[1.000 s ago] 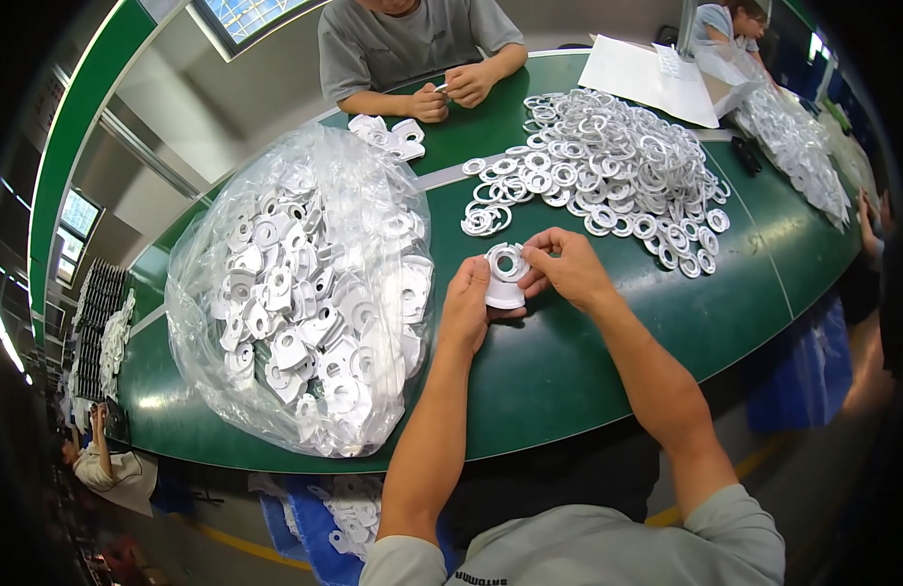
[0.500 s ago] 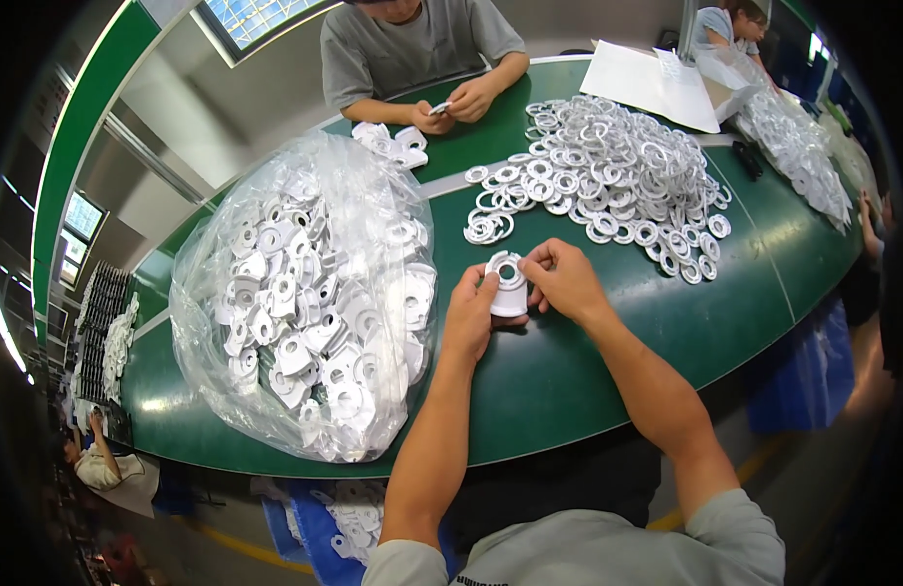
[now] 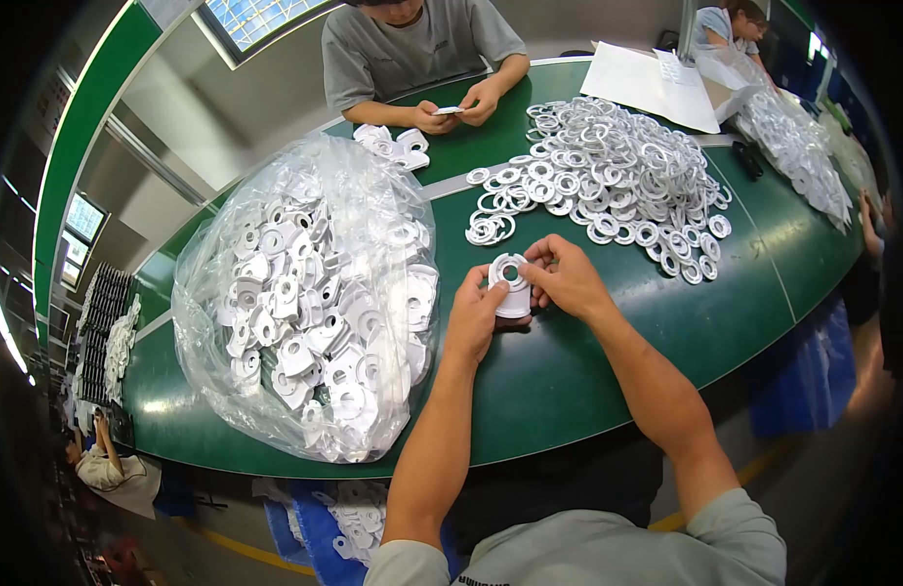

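Observation:
Between both hands sits a white flat plastic part (image 3: 511, 287) with a round hole, held just above the green table (image 3: 588, 371). My left hand (image 3: 474, 314) grips its left and lower edge. My right hand (image 3: 567, 278) pinches its right side, fingertips near a white ring lying on the part's hole. A heap of white rings (image 3: 608, 181) lies right behind my hands. A big clear bag (image 3: 305, 303) stuffed with the same white parts stands to the left of my left hand.
Across the table a person in a grey shirt (image 3: 412, 49) handles a small white piece beside a little pile of parts (image 3: 393, 145). White sheets of paper (image 3: 652, 83) and another ring heap (image 3: 798, 151) lie far right. A blue bin (image 3: 334, 518) stands under the table.
My hands stay in place with the white part; the fingers of my right hand have shifted slightly on its right edge. The person opposite keeps fiddling with a small piece.

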Action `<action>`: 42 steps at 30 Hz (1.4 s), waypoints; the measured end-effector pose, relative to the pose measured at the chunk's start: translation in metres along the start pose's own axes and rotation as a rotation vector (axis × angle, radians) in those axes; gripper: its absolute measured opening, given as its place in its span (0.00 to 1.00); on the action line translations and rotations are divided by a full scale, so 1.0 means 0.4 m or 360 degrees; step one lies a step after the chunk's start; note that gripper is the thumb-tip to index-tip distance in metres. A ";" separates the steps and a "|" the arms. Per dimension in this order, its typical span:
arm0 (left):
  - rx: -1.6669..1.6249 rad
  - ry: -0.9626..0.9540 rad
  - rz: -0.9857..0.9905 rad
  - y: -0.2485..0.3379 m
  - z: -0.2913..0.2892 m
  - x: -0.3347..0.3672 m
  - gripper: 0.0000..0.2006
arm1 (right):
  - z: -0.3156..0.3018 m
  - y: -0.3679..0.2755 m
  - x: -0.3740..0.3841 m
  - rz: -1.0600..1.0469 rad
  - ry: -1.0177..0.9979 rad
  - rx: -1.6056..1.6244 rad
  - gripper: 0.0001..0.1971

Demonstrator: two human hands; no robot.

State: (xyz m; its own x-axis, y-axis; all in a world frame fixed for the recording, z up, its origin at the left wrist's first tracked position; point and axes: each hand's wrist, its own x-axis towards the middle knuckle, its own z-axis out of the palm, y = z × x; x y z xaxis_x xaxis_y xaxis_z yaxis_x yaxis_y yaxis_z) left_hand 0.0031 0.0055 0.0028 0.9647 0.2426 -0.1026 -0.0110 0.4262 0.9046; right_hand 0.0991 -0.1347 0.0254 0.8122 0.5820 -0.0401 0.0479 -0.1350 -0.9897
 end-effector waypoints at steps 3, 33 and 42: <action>-0.0007 -0.0016 -0.0032 0.004 -0.001 -0.003 0.13 | 0.005 0.004 -0.004 -0.0047 -0.0077 -0.0080 0.14; 0.0281 -0.0195 0.0249 0.019 -0.007 -0.011 0.27 | -0.074 -0.012 0.005 0.0358 -0.0563 0.0473 0.10; 0.0014 -0.0159 -0.0115 0.041 -0.020 -0.008 0.29 | -0.082 -0.014 0.005 0.0460 -0.0718 0.0457 0.09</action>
State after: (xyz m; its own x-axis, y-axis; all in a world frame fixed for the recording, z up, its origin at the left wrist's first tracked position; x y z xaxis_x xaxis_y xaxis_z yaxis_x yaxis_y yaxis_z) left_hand -0.0021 0.0187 0.0145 0.9843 0.1235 -0.1263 0.0613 0.4319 0.8999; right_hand 0.1195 -0.1591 0.0352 0.4392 0.8451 -0.3048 -0.3473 -0.1532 -0.9252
